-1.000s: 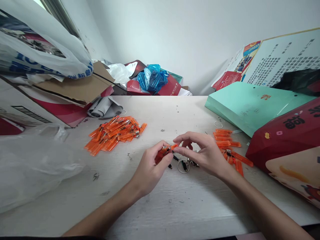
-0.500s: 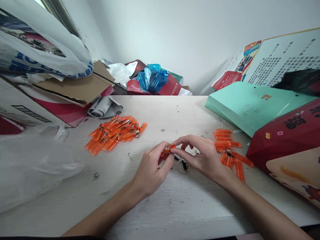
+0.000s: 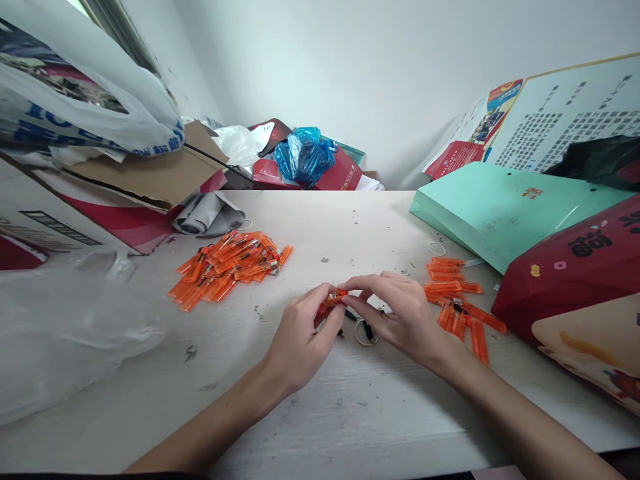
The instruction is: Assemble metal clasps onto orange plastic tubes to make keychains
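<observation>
Both hands (image 3: 350,320) pinch slim translucent orange piece (image 3: 334,298) — plastic.

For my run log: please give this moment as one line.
left hand: holds orange piece | right hand: pinches its tip | by right hand: metal ring | left side: orange pile | right side: loose orange pieces

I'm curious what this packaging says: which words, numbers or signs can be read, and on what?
"福" (likely): black character on the red bag.
White plastic bag: blue letters, cut off, unreadable.
Cardboard box: barcode, digits too small.
Poster board: rows of print, too small.
Mint-green bag: small orange mark, blurred.
Orange piece held by left hand and right hand: no text seen.
</observation>
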Demonstrator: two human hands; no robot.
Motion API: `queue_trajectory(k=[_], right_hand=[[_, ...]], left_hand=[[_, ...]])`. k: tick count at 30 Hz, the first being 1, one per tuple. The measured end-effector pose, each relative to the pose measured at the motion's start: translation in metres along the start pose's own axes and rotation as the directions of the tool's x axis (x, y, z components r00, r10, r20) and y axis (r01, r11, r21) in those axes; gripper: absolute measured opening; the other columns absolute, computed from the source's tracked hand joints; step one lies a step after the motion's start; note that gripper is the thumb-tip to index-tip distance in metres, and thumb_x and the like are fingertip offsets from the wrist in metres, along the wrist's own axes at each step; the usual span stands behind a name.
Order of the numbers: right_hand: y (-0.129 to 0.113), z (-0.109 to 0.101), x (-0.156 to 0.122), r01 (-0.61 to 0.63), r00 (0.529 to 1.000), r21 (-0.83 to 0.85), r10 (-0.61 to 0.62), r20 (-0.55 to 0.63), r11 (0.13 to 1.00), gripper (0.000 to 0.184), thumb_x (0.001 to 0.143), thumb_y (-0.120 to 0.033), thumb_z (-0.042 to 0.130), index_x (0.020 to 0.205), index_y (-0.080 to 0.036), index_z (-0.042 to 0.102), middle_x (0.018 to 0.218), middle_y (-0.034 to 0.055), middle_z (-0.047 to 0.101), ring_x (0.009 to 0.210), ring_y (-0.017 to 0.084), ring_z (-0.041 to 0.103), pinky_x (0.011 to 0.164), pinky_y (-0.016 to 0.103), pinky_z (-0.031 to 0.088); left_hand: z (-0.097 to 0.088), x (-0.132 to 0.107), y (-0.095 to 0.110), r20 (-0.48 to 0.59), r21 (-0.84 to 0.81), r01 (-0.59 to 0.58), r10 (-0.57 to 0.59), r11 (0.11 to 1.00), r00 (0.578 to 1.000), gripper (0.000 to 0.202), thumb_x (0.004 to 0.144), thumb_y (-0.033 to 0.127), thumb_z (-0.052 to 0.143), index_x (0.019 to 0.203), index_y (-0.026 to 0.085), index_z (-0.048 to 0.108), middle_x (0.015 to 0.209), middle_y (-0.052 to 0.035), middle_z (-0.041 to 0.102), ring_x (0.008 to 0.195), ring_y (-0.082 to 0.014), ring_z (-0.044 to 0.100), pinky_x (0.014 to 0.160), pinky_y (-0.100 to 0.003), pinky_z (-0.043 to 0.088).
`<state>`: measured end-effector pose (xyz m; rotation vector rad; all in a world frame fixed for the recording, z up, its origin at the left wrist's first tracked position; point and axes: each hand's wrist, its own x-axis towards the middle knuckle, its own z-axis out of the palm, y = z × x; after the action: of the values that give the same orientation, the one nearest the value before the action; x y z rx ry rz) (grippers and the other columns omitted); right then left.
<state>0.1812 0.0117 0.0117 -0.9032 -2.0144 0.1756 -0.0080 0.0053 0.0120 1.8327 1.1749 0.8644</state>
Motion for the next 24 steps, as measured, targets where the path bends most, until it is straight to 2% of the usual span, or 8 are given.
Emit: queue_trajectory(k=[7,11,16,24], right_hand=[[0.0003,0.0002,0.0003,0.016,1.000,0.011,-0.015,-0.024,1.000,0.007,0.098,-0.019,0.067,0.104,-0.017,0.069,0.081,0.0006,0.075,0.069,0.013,0.069,0.067,0.027,0.051],[-0.0018,-0.0014,0.0007,-0.062,0.998,0.088,0.062,0.008,0.994,0.008,0.097,-0.020,0.069,0.105,-0.020,0.068,0.088,0.0000,0.077,0.072,0.012,0.070,0.071,0.026,0.053],[-0.0049,-0.0023,0.0008,-0.115,0.993,0.122,0.113,0.023,0.986,0.009,0.097,-0.022,0.069,0.106,-0.022,0.068,0.091,-0.0008,0.077,0.071,0.012,0.070,0.072,0.027,0.053],[-0.0048,-0.0021,0.0002,-0.101,0.995,0.114,0.100,0.019,0.988,0.008,0.098,-0.023,0.068,0.106,-0.021,0.068,0.091,0.0002,0.078,0.071,0.012,0.070,0.071,0.027,0.053]], left_hand=[[0.0011,0.0010,0.0015,0.017,-0.114,0.046,-0.045,0.992,0.999,0.020,0.100,0.032,0.051,0.088,0.017,0.058,0.075,0.0031,0.052,0.066,-0.0118,0.046,0.060,-0.025,0.039],[0.0008,0.0011,0.0009,0.054,-0.165,0.084,-0.076,0.983,0.996,0.024,0.101,0.034,0.050,0.084,0.018,0.053,0.073,0.0040,0.045,0.066,-0.0114,0.040,0.059,-0.025,0.035],[0.0001,0.0012,-0.0001,0.057,-0.166,0.078,-0.070,0.983,0.996,0.027,0.102,0.037,0.049,0.082,0.018,0.051,0.074,0.0039,0.043,0.067,-0.0117,0.037,0.059,-0.026,0.033],[-0.0005,-0.0002,0.0014,0.032,-0.126,0.054,-0.050,0.991,0.998,0.025,0.103,0.033,0.048,0.084,0.018,0.052,0.072,0.0044,0.044,0.064,-0.0111,0.038,0.057,-0.026,0.031]])
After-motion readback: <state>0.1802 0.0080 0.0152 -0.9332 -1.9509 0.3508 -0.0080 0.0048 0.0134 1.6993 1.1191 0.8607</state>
